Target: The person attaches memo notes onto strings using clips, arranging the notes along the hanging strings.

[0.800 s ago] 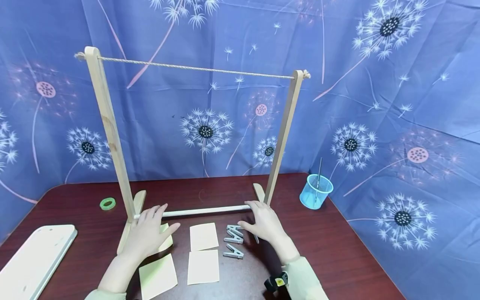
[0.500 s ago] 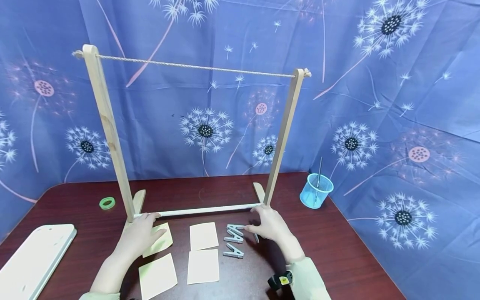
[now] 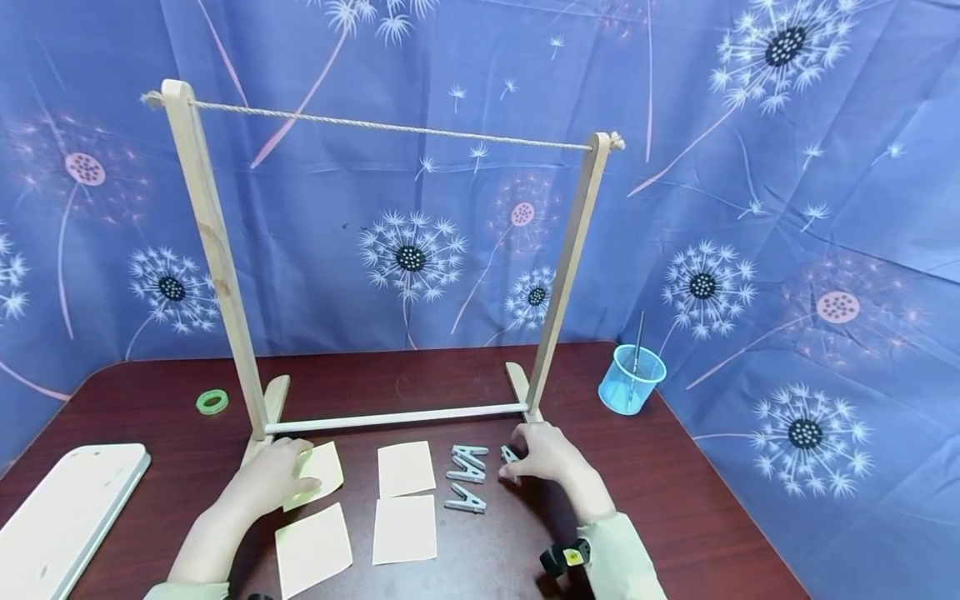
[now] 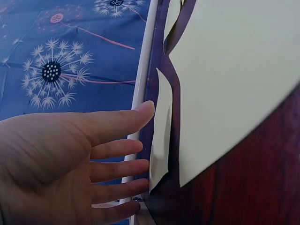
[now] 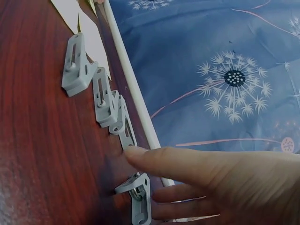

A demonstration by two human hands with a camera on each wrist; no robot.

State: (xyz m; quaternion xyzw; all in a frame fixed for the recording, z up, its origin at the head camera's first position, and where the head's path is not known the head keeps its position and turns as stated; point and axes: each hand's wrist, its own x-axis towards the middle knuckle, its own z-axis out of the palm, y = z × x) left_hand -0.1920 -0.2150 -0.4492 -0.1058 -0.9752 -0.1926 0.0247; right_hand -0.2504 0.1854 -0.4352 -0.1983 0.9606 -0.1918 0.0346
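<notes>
My left hand [image 3: 261,482] hovers at the far-left pale yellow sticky note [image 3: 324,468], its thumb and fingers extended and apart in the left wrist view. The note's curled edge [image 4: 161,136] stands right by those fingertips. My right hand [image 3: 553,454] is beside a grey clothespin [image 3: 509,455], with the thumb on one side and the fingers on the other. In the right wrist view that clothespin [image 5: 140,201] lies on the table between thumb and fingers, not pinched. Further grey clothespins [image 3: 467,500] lie in a column to its left.
A wooden stand [image 3: 217,258] with a rope [image 3: 390,127] across its top and a white crossbar [image 3: 397,418] low down stands behind the hands. More sticky notes [image 3: 405,529] lie in front. Around them are a white board [image 3: 67,517], green tape [image 3: 212,402] and a blue mesh cup [image 3: 632,379].
Both hands have left the low crossbar and come back toward the person. The left is now at the sticky note, the right beside the rightmost clothespin.
</notes>
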